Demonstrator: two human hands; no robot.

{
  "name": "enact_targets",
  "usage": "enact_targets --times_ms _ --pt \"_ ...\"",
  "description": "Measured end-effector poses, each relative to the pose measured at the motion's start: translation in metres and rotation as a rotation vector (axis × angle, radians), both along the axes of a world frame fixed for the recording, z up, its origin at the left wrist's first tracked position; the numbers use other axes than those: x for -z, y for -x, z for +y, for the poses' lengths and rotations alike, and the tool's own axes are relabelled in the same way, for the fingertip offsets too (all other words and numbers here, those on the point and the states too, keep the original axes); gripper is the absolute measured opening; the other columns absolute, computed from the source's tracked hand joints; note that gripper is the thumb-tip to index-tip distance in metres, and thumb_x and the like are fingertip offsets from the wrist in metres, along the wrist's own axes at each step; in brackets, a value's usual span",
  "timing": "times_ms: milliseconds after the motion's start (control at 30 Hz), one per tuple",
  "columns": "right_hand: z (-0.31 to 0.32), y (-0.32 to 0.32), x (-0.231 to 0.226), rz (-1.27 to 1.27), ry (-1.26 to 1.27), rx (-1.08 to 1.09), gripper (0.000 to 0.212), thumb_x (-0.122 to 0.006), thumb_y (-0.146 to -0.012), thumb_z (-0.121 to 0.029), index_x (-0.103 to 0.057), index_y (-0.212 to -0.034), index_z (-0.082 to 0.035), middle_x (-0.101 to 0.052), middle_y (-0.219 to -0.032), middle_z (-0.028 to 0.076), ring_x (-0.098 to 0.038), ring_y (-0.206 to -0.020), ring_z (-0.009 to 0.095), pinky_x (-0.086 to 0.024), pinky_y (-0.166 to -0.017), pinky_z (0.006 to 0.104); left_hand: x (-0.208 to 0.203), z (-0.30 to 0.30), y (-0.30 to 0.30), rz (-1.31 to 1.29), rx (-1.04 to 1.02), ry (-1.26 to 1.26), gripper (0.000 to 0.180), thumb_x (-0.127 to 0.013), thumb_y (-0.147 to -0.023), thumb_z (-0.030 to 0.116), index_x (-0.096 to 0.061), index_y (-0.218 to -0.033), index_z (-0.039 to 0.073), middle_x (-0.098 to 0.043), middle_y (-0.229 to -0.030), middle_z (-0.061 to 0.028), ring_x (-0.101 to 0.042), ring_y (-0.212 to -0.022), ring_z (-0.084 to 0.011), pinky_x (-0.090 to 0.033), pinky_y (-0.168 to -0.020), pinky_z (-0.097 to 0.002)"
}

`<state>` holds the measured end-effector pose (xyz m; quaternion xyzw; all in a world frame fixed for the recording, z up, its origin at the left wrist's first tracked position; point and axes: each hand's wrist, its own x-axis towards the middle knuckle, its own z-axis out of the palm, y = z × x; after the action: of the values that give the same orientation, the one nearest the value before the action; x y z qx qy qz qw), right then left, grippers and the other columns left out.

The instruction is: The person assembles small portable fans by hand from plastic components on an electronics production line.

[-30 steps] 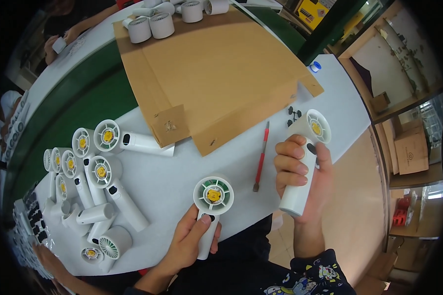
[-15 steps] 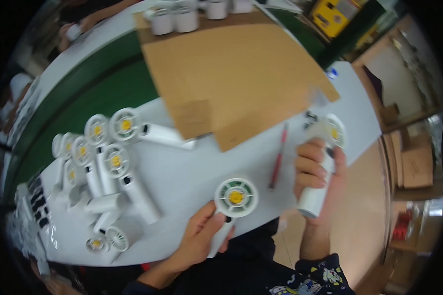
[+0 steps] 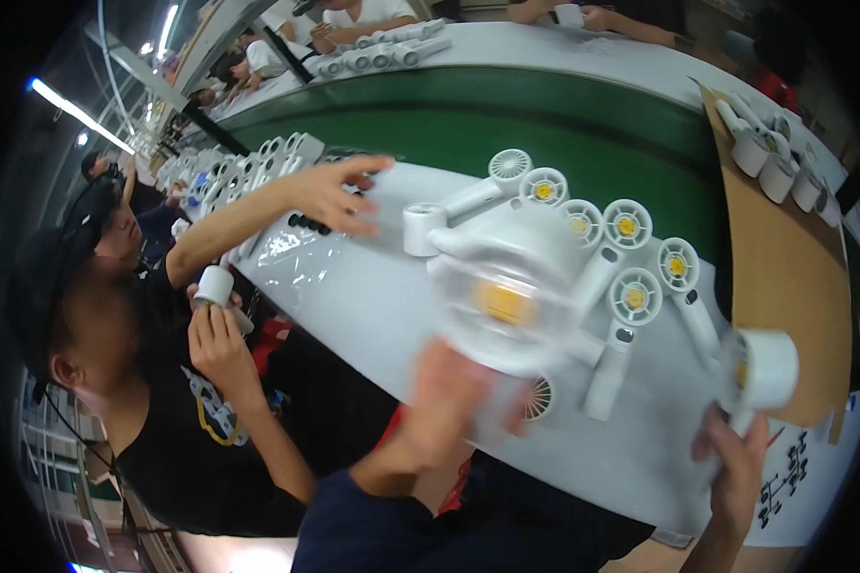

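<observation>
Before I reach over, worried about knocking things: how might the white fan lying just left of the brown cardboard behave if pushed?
The white fan looks hard-shelled, so probably stiff. Its round head might rock, though the long handle should limit rolling. Its smooth surface may slide easily.

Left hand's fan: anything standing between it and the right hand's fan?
In this view, loose fans lie on the white table between the left hand with its blurred fan and the right hand with another fan; no upright barrier shows.
</observation>
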<state>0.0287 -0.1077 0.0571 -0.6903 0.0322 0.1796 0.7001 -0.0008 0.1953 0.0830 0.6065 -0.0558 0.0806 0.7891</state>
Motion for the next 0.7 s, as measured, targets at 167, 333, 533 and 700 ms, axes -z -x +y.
enact_targets --times_ms 167,333,533,700 --pt "0.114 -0.056 -0.013 -0.167 -0.167 -0.371 0.052 -0.061 -0.082 -0.015 -0.04 -0.127 -0.001 -0.056 -0.109 0.013 -0.056 -0.092 0.017 -0.048 -0.072 0.0299 0.013 0.074 0.008 0.037 -0.476 -0.049 0.046 -0.035 -0.094 0.038 -0.047 -0.106 -0.005 -0.055 -0.066 -0.0132 -0.052 -0.043 -0.0185 -0.044 -0.039 -0.0269" --pt "0.169 -0.074 -0.022 -0.279 -0.051 -0.507 0.047 -0.063 -0.081 -0.019 -0.049 -0.121 0.001 -0.064 -0.1 0.015 -0.063 -0.085 0.019 -0.048 -0.077 0.0317 0.043 0.082 0.014 0.195 -0.568 -0.096 0.044 -0.039 -0.094 0.038 -0.048 -0.106 -0.004 -0.056 -0.072 -0.0114 -0.054 -0.048 -0.0184 -0.044 -0.044 -0.0294" --pt "0.182 -0.075 -0.033 -0.182 0.033 -0.517 0.045 -0.063 -0.083 -0.02 -0.051 -0.122 -0.001 -0.065 -0.098 0.013 -0.064 -0.082 0.018 -0.05 -0.075 0.0307 0.042 0.082 0.011 0.207 -0.439 -0.096 0.046 -0.034 -0.095 0.038 -0.046 -0.111 -0.004 -0.053 -0.074 -0.0106 -0.051 -0.048 -0.0162 -0.043 -0.045 -0.0262" --pt "0.221 -0.09 -0.015 -0.678 0.236 -0.509 0.054 -0.063 -0.078 -0.017 -0.047 -0.124 0.005 -0.055 -0.117 0.027 -0.057 -0.104 0.038 -0.043 -0.091 0.0394 0.056 0.106 0.013 0.253 -0.584 -0.071 0.047 -0.037 -0.094 0.043 -0.052 -0.105 0.0 -0.055 -0.068 -0.0069 -0.051 -0.045 -0.0139 -0.041 -0.04 -0.0257"
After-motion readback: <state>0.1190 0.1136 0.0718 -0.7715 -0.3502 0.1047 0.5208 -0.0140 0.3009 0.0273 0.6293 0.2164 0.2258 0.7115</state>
